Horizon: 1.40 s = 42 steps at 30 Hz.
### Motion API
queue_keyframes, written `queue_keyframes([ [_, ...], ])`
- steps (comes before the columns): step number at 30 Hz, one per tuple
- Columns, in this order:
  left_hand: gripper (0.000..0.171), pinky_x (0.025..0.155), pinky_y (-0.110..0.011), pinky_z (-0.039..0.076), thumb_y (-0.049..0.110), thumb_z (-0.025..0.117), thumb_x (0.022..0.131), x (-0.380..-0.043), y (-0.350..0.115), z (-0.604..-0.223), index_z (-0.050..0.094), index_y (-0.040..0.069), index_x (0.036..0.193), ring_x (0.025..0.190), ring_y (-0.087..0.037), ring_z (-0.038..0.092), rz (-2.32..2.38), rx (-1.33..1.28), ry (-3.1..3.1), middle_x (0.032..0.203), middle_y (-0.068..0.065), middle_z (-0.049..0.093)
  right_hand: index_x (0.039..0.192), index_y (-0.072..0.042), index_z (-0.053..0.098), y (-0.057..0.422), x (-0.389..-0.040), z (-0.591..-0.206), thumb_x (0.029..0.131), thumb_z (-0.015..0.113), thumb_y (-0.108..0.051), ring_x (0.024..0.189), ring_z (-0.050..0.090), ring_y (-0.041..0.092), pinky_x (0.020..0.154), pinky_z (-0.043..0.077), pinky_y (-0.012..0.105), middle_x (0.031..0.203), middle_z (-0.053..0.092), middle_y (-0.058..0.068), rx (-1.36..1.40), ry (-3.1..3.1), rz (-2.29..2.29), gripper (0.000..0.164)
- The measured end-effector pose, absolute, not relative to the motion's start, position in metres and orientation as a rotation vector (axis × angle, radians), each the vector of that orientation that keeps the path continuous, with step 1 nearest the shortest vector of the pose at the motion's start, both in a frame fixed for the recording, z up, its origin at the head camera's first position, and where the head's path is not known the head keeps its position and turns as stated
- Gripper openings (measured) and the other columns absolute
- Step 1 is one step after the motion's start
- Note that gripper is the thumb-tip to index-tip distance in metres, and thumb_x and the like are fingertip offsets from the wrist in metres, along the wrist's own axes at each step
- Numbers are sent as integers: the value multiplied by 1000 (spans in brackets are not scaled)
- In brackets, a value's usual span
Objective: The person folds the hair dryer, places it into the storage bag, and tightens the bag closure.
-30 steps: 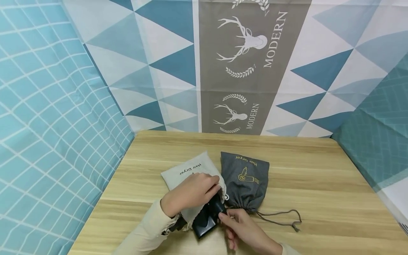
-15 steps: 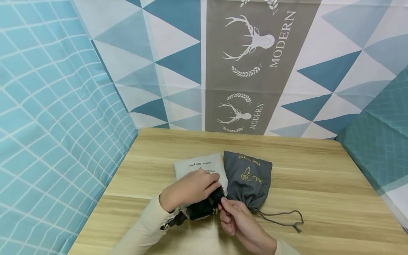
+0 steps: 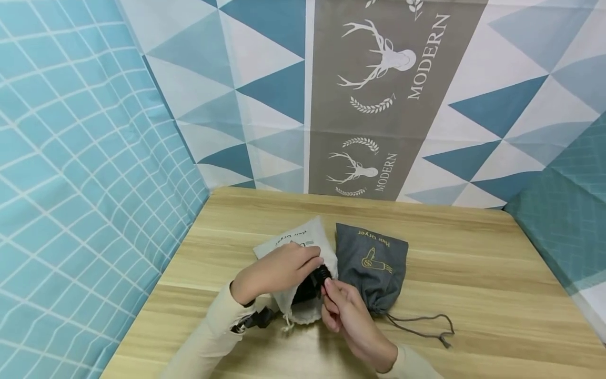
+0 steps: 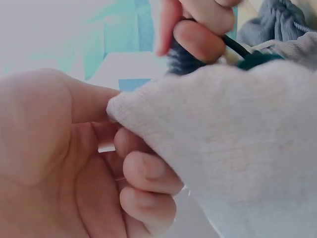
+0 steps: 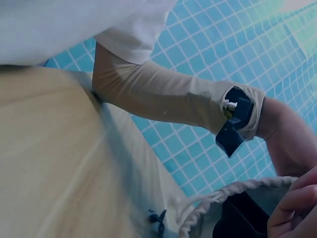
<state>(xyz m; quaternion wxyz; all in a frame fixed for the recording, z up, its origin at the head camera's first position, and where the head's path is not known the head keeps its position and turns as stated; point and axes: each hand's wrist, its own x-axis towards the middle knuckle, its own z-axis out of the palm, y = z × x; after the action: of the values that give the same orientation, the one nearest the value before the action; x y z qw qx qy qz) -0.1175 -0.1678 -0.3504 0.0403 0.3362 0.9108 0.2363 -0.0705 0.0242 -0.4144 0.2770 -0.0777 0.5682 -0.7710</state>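
My left hand (image 3: 279, 271) pinches the mouth edge of a light grey drawstring bag (image 3: 313, 231) printed "Hair Dryer"; in the left wrist view the thumb and fingers grip its cloth (image 4: 223, 134). A black hair dryer (image 3: 303, 293) lies mostly inside the bag and shows through the opening. With thumb and fingers, my right hand (image 3: 349, 318) pinches its black ribbed end (image 3: 323, 275) at the bag's mouth. Seen from the right wrist, the braided rim (image 5: 218, 196) curves round the black body (image 5: 240, 215). The bag hides most of the dryer.
A dark grey drawstring bag (image 3: 376, 271), closed and also marked "Hair Dryer", lies just right of the light one. Its cord (image 3: 421, 318) trails rightward over the wooden table (image 3: 473, 273). Patterned cloth walls (image 3: 274, 105) stand behind and at the sides.
The black dryer body, which stuck out of the bag toward the front, has gone deeper into it. My right hand has moved forward with the ribbed end, and the bag's mouth has opened wider.
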Motion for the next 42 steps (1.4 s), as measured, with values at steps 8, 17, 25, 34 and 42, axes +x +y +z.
queue_keyframes([
  [8,31,51,-19,33,24,41,109,-118,-169,-348,46,19,79,50,-3,32,799,1071,2673,62,8,33,95,-2,45,15,-75,-413,106,43,-42,45,37,8,47,32,21,58,27,-3,-245,1544,-2097,42],
  [17,32,60,-21,37,25,43,108,-114,-167,-347,45,21,77,64,-5,39,827,1148,2666,72,7,38,88,-8,42,10,-80,-418,104,46,-45,46,35,7,46,30,21,60,27,-2,-268,1528,-2082,41],
  [25,29,79,-25,41,23,47,107,-112,-170,-346,64,18,85,90,-11,44,791,1265,2693,100,4,47,84,-10,43,11,-82,-417,107,43,-37,44,33,6,47,29,21,56,25,-4,-368,1507,-2097,35],
  [34,30,80,-24,40,19,44,108,-122,-174,-348,63,14,86,88,-9,45,864,1360,2566,94,6,48,90,-6,46,8,-86,-420,109,41,-35,48,40,10,46,34,23,62,37,0,-281,1539,-2073,35],
  [42,29,75,-25,42,15,45,107,-132,-179,-350,59,13,82,79,-7,47,957,1344,2505,82,8,49,126,4,57,22,-98,-414,105,49,-35,100,65,23,88,53,36,109,67,12,-325,1390,-1940,45],
])
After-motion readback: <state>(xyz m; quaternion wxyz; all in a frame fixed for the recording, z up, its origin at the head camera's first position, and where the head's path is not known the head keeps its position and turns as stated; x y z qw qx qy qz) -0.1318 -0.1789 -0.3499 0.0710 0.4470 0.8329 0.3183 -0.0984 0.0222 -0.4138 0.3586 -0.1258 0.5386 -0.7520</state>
